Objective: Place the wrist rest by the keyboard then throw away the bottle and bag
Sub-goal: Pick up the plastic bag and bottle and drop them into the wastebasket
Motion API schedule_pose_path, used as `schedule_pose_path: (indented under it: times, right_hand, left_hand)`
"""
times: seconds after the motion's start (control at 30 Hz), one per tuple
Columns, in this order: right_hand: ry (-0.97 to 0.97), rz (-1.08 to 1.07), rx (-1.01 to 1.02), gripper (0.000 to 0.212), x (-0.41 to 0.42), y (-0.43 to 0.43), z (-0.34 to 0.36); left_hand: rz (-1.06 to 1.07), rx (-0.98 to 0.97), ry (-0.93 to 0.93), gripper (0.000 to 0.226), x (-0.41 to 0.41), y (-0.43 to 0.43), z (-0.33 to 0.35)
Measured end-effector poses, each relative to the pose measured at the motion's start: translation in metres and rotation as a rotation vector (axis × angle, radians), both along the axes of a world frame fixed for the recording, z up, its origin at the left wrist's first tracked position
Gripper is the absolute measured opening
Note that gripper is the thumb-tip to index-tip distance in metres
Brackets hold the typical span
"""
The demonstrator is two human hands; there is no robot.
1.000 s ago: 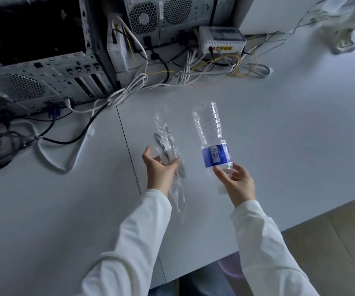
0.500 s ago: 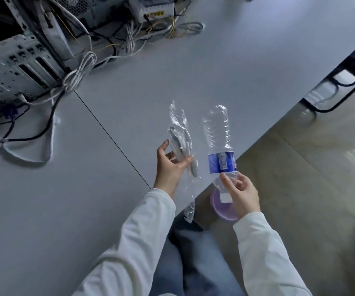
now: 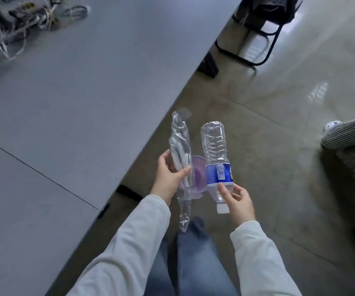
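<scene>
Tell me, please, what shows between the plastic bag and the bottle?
In the head view, a purple bin on the floor shows between the plastic bag and bottle, partly hidden by both.

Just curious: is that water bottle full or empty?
Empty: the bottle, held cap-down in the right hand, is clear throughout, no water line.

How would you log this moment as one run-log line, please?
left hand: holds bag | right hand: holds bottle, cap down | purple bin beneath | release pending
</scene>
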State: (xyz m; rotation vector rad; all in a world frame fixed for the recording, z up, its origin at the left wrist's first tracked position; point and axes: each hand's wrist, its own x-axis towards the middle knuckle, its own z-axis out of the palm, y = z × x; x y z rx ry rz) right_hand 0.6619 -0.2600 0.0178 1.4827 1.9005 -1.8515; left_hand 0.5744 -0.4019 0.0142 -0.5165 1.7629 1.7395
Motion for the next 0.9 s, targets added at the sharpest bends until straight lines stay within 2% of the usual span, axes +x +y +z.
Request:
schedule_pose_path:
  times: [0.37,0.57,0.73,0.9]
  right_hand:
    - [-0.168,-0.02,-0.078,0.053,0.034,0.096,-0.051]
    - [-0.252,-0.009,-0.119,0.031,0.035,0.107,-0.093]
    - [-0.337,0.004,-0.156,0.029,0.032,0.107,-0.162]
    - [-0.424,0.03,-0.155,0.038,0.016,0.103,-0.275]
  left_hand:
    - [-0.057,-0.045,-0.088,0.074,0.03,0.096,-0.051]
    - [-0.078,-0.064,-0.166,0.071,0.027,0.109,-0.094]
    - [-0.141,-0.129,-0.265,0.073,0.02,0.101,-0.177]
    - [-0.21,-0.166,-0.304,0.074,0.005,0.105,-0.297]
